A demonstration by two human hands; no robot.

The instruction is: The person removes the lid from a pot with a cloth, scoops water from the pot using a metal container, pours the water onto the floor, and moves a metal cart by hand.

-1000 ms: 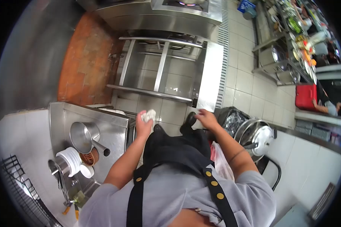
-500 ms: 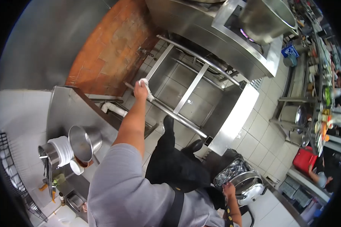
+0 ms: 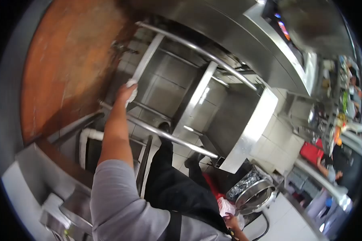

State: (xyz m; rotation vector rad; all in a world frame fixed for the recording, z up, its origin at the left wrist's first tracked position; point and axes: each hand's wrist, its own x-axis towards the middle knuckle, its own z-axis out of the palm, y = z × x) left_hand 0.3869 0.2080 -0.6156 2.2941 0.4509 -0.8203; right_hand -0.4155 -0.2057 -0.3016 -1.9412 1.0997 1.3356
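My left hand (image 3: pixel 126 92) is closed around a crumpled white cloth (image 3: pixel 131 91). It meets the lower end of a flat crossbar (image 3: pixel 148 58) on a stainless steel frame. The frame has tubular rails, and its lower rail (image 3: pixel 169 135) passes just below the hand. A sheet-metal panel (image 3: pixel 229 122) with a bright edge is at its right end. Down at the lower right, my right hand (image 3: pixel 231 221) has curled fingers beside a pink-and-white plastic bag (image 3: pixel 227 207). What those fingers hold, if anything, is hidden.
A stove front (image 3: pixel 225 36) with a lit burner (image 3: pixel 283 29) stands beyond the frame. An orange tiled wall (image 3: pixel 68 72) rises at left, above a white pipe (image 3: pixel 84 140). A round metal pot (image 3: pixel 255 197) and foil-covered item (image 3: pixel 247 180) sit near my right hand. Another person's arm (image 3: pixel 322 168) shows far right.
My left hand moved with the cloth from the lower rail to the crossbar's end. My right hand shifted down from beside the pot, and the plastic bag came into view. The camera view turned.
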